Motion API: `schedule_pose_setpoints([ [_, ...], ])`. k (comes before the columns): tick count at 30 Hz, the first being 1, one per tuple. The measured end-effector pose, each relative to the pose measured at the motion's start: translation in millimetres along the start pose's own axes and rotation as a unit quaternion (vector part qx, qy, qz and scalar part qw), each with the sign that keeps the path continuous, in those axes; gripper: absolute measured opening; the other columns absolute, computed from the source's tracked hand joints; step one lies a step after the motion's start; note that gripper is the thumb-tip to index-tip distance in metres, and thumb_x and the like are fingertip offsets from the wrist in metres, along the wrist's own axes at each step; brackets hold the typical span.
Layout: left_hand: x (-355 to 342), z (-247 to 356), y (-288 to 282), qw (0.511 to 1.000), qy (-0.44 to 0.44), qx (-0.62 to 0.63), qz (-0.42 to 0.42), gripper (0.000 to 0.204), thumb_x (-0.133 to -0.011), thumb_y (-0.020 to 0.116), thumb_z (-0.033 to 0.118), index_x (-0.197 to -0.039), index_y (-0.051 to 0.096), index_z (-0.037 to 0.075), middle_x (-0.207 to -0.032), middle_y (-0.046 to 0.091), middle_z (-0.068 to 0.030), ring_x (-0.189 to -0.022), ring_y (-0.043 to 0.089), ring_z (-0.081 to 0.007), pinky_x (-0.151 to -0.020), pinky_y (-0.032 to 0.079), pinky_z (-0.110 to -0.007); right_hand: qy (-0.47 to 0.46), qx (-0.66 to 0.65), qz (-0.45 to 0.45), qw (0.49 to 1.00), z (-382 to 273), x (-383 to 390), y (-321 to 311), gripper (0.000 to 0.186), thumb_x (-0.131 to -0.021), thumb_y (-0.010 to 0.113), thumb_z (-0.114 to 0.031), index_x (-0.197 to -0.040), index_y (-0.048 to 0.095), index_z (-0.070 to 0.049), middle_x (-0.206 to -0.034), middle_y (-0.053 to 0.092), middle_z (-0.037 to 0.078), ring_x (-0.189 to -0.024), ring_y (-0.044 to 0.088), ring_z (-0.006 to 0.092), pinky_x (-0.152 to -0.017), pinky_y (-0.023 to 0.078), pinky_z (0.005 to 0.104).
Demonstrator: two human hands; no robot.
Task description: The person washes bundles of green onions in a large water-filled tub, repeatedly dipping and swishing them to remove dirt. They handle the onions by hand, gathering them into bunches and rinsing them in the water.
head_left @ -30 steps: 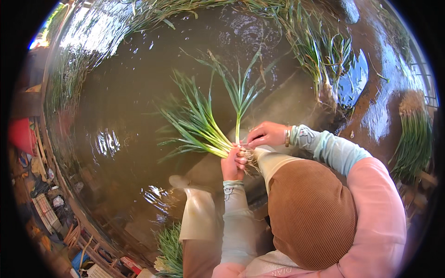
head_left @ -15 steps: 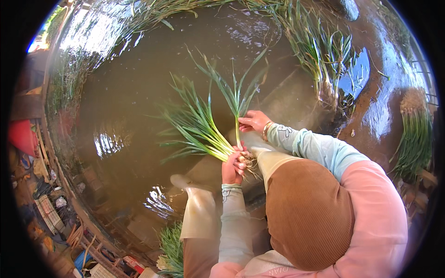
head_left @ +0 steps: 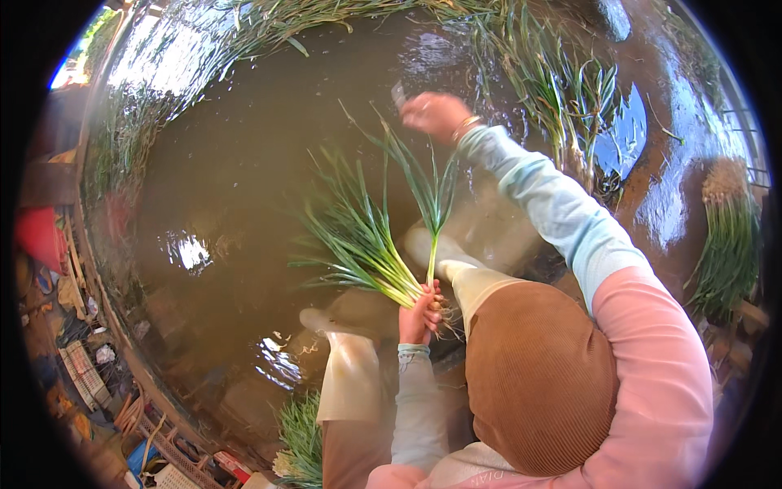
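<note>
My left hand (head_left: 418, 319) is closed around the root end of a bunch of spring onions (head_left: 397, 269), held low between my boots. Their green leaves fan up and away over the water, and stringy roots poke out beside my fingers. One stalk stands apart on the right of the bunch. Out over the muddy water, my right hand (head_left: 438, 116) is raised, away from the bunch. Its fingers are blurred by motion. A pale streak shows at the fingertips, and I cannot tell whether it is a scrap or a splash.
Brown water surrounds my boots (head_left: 352, 359). Leafy onion clumps (head_left: 562, 102) stand at the far right, and loose leaves (head_left: 342, 18) float along the far edge. A tied bundle (head_left: 729, 232) lies at the right. More greens (head_left: 301, 440) sit near my left leg. Clutter and a basket (head_left: 175, 444) line the left bank.
My right hand has let go of the separate stalk and swung up and away over the water. My left hand has shifted slightly right and nearer, still gripping the spring onions.
</note>
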State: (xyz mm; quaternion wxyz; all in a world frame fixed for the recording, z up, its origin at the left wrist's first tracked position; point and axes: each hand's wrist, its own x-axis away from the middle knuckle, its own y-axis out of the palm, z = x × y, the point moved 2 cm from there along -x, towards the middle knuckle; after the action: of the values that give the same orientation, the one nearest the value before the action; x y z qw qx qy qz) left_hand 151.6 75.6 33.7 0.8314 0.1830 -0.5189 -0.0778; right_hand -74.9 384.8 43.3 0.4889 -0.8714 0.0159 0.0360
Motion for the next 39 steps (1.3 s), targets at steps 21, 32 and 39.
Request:
schedule_pose_setpoints([
  [21, -1, 6, -5, 1.0, 0.019, 0.009, -0.005, 0.019, -0.085, 0.056, 0.003, -0.105, 0.055, 0.002, -0.095, 0.06, -0.012, -0.057, 0.048, -0.0065, -0.037, 0.033, -0.017, -0.133, 0.247, -0.073, 0.957, -37, 20, 50, 0.012, -0.077, 0.057, -0.019, -0.08, 0.063, -0.009, -0.074, 0.066, 0.005, -0.074, 0.067, 0.0246, -0.065, 0.047, 0.0356],
  [32, 5, 30, 9, 0.999, 0.031, 0.012, -0.008, 0.025, -0.085, 0.058, 0.007, -0.11, 0.054, 0.002, -0.092, 0.06, -0.0102, -0.049, 0.04, -0.0034, -0.034, 0.026, -0.015, 0.085, 0.228, -0.064, 0.968, -40, 3, 81, 0.016, -0.077, 0.056, -0.016, -0.075, 0.072, -0.013, -0.073, 0.069, 0.007, -0.07, 0.069, 0.0252, -0.055, 0.052, 0.0366],
  [39, 41, -5, -24, 0.999, -0.033, 0.025, 0.019, 0.014, -0.083, 0.056, 0.001, -0.097, 0.051, 0.004, -0.102, 0.058, -0.0141, -0.062, 0.053, -0.0091, -0.037, 0.032, -0.015, 0.159, 0.234, -0.005, 0.959, -16, -47, 17, 0.016, -0.08, 0.056, -0.018, -0.081, 0.071, -0.012, -0.079, 0.07, 0.009, -0.072, 0.069, 0.0257, -0.056, 0.054, 0.0385],
])
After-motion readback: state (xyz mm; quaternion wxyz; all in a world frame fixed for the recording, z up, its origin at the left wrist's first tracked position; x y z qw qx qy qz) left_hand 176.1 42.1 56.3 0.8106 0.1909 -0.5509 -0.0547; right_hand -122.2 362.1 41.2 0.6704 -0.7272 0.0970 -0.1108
